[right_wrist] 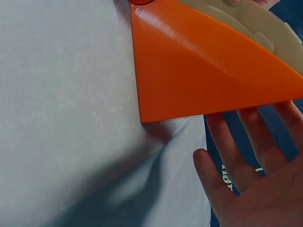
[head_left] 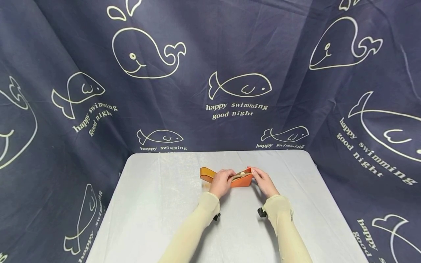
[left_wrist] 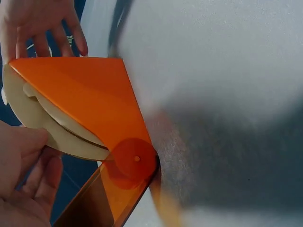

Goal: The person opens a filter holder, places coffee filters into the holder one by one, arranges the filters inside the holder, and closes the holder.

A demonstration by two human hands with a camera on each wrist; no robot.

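An orange wedge-shaped case (head_left: 241,182) has a see-through amber lid (head_left: 206,174) swung out on a round hinge at its left end. A beige curved piece (left_wrist: 71,144) sits partly inside, its rounded edge above the case's slanted opening. My left hand (head_left: 222,182) pinches that edge between thumb and finger, seen closely in the left wrist view (left_wrist: 28,165). My right hand (head_left: 264,182) is at the case's right end. In the right wrist view, its nearly straight fingers (right_wrist: 232,146) touch the end wall; the thumb is out of sight there.
A white cloth-covered table (head_left: 158,212) lies under the case. Dark blue curtains (head_left: 197,47) printed with whales and fish hang behind it and along both sides. Dark straps (head_left: 262,212) show at both wrists, near the cream sleeves (head_left: 283,215).
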